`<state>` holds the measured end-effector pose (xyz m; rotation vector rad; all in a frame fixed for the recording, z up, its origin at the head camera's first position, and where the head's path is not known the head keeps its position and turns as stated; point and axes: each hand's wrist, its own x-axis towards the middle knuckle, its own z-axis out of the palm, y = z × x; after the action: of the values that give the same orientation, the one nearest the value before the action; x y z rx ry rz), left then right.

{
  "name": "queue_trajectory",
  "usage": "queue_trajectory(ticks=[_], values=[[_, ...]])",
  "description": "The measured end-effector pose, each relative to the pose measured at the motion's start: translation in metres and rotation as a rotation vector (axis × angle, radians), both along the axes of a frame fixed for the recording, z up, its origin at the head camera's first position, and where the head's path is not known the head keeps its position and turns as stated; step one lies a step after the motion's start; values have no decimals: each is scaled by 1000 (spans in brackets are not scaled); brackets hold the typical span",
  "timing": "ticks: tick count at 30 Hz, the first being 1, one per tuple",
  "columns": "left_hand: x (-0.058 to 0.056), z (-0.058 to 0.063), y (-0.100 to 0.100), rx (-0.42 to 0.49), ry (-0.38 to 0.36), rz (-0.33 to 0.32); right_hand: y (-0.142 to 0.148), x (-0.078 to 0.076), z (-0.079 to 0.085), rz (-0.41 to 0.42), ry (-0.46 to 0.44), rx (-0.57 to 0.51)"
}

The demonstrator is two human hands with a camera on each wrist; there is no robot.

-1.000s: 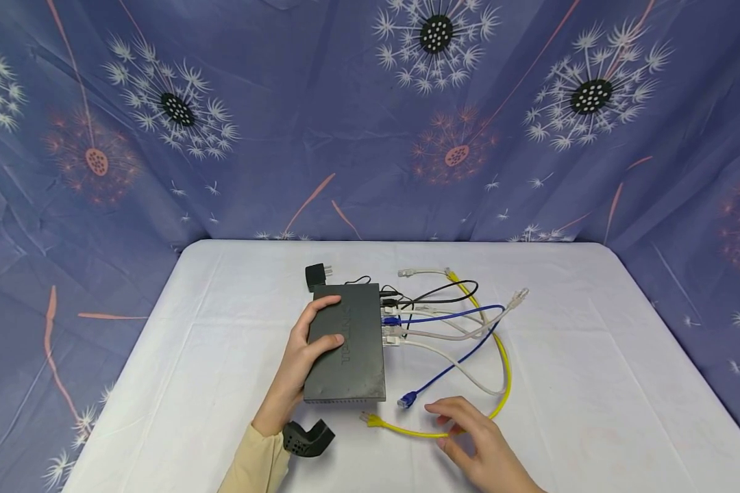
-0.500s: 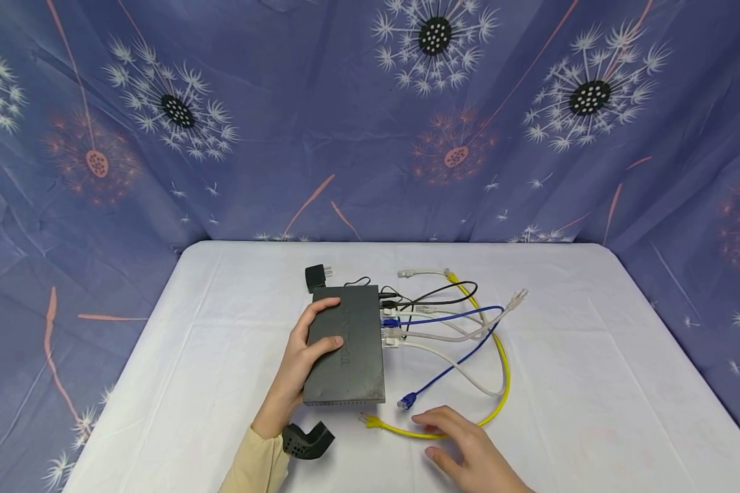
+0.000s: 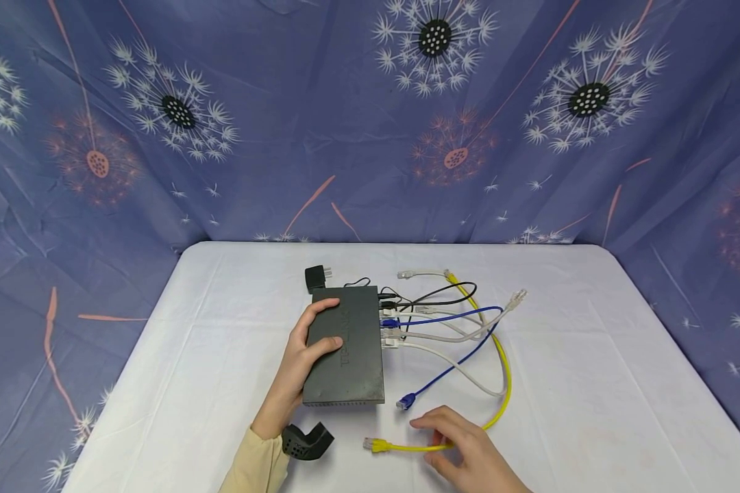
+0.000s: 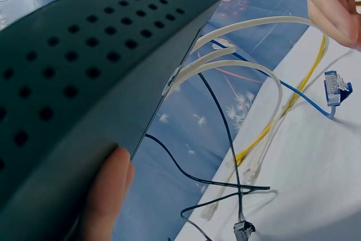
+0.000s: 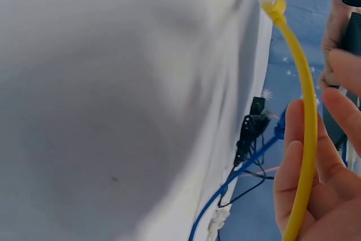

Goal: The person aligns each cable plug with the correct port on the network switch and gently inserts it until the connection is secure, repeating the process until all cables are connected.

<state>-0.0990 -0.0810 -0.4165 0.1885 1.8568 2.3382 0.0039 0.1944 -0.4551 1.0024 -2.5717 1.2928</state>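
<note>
A dark grey TP-LINK network switch (image 3: pixel 360 370) is held tilted up by my left hand (image 3: pixel 299 349), thumb and a finger on its top face. Several white cables (image 4: pixel 254 21), a blue network cable (image 3: pixel 453 366) and black leads run from its right side. My right hand (image 3: pixel 471 445) holds a yellow network cable (image 3: pixel 499 404) against its curled fingers, near the cable's front end. That cable's yellow plug (image 5: pixel 274 8) sticks out past the fingers, pointing left in the head view. Just behind the right hand lies the blue plug (image 3: pixel 407 401).
Behind the switch sits a black power adapter (image 3: pixel 315 276) with its prongs to the right. Loose white plugs (image 3: pixel 518 298) lie among the cables to the right. A black wrist mount (image 3: pixel 308 441) is on the left wrist. A white cloth covers the table (image 3: pixel 592 383).
My right hand has moved left along the yellow cable, and its plug end has shifted toward me. The left hand and switch have stayed nearly still.
</note>
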Motion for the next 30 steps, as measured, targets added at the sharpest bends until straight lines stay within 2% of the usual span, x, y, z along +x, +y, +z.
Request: queue_trajectory(ticks=[7,12,20,27,30], values=[[1,0,-1,-7,-8,1,0,1,11,12,-38,11],[1,0,-1,-14,-10,2,2,-2,13,34,63,-53],[0,1,-1,-2,-12,-2,4,-8,28,17,151,-120],[0,1,0,-13,-14,2,5,-10,42,-27,117,-149],[0,0,0,-2,-14,1,4,-13,45,-43,136,-162]])
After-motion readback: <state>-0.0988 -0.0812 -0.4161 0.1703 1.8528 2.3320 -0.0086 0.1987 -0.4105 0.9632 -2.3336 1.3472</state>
